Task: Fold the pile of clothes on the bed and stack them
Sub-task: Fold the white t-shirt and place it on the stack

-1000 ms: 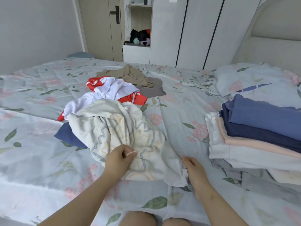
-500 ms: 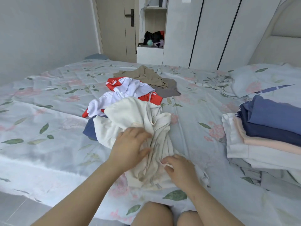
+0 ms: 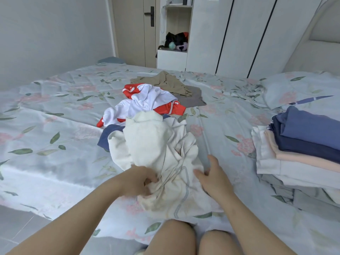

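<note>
The left hand clutches the near end of one crumpled cream garment; the right hand rests slack-fingered against its right edge. The garment lies on the bed, its long axis running away from the person toward four loose pieces: red-and-white top, navy piece, khaki garment, grey garment. One folded stack sits to the right.

One wide-angle view, worn on the person's head, looks forward and down across the bed from its near edge. It sits close: the person's knees show at the bottom of the frame, and the cream garment lies on the bed just ahead, mid-frame. Beyond the bed's far side stand the door and wardrobe. The headboard rises at the bed's right end.
</note>
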